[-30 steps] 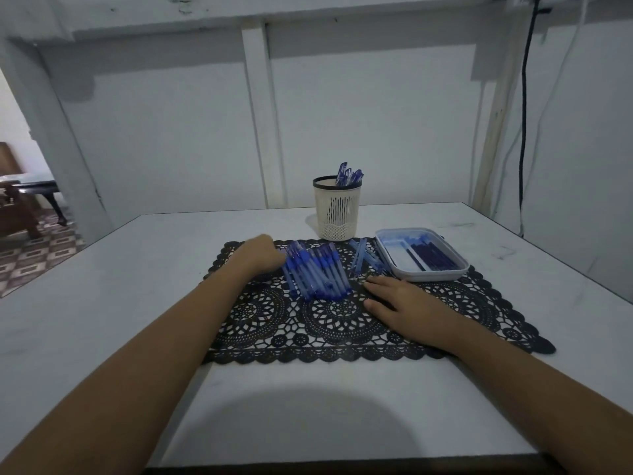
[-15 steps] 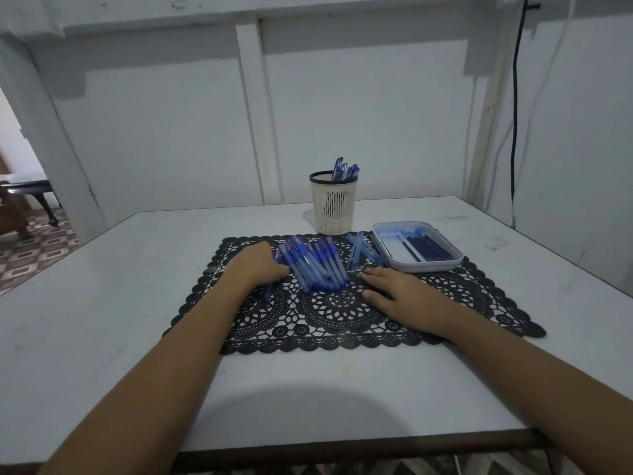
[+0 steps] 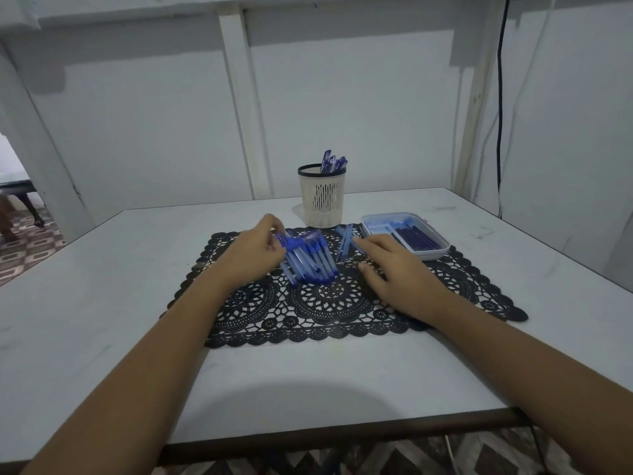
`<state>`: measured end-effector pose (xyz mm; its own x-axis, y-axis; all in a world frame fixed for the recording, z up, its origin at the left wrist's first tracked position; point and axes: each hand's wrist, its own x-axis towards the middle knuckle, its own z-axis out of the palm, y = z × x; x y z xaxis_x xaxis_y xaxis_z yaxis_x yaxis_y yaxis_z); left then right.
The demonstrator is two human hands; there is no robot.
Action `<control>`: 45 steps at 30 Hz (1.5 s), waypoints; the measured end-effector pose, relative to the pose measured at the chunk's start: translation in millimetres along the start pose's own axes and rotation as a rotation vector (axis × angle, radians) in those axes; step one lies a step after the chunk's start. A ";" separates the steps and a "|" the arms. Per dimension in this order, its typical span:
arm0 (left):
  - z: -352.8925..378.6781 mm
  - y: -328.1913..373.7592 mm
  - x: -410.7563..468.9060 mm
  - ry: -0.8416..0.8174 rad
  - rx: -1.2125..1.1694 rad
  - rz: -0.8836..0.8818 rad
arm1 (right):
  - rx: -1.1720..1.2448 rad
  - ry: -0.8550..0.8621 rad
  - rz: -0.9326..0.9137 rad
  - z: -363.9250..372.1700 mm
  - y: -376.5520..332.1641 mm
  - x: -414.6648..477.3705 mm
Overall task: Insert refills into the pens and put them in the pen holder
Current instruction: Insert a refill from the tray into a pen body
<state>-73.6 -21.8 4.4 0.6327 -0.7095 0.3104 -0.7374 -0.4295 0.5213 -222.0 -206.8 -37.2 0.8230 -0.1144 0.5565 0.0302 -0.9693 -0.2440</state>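
A pen (image 3: 287, 242) atop the pile of pens (image 3: 310, 267) on the black mat (image 3: 329, 303) is pinched by the left hand (image 3: 257, 258). The right hand (image 3: 400, 272) is laid on the mat, fingers relaxed, near the tray (image 3: 435, 257) of refills (image 3: 416, 238). The pen holder (image 3: 322, 200) is set behind the pile.

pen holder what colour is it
The pen holder is cream with a black rim, seen in the head view.
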 end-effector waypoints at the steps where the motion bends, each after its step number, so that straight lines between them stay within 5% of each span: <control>1: 3.1 6.5 -1.5 -0.044 0.007 0.052 | -0.034 0.056 -0.046 -0.3 -1.6 0.9; 10: 25.2 37.2 -7.4 -0.180 -0.108 0.282 | -0.333 0.088 -0.252 4.6 -6.2 2.9; 18: 31.9 36.5 -8.7 -0.151 0.432 0.385 | -0.263 0.046 -0.297 1.8 -4.8 1.9; 22: 30.0 35.0 -8.0 -0.149 0.443 0.414 | -0.295 -0.104 -0.258 -1.9 -5.2 1.9; 29: 25.3 34.2 -8.1 -0.182 0.386 0.451 | -0.292 -0.031 -0.301 -9.3 0.5 -2.3; 39: 16.8 12.4 -1.0 -0.128 0.376 0.291 | -0.032 -0.164 0.062 -12.1 11.4 -1.7; 45: 14.8 12.1 -2.9 -0.139 0.345 0.259 | -0.049 -0.211 0.024 -2.7 15.8 -0.6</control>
<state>-87.9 -33.3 -1.9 0.3969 -0.8761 0.2737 -0.9177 -0.3728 0.1377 -223.6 -222.7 -39.3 0.9236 -0.0949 0.3714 -0.0143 -0.9767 -0.2140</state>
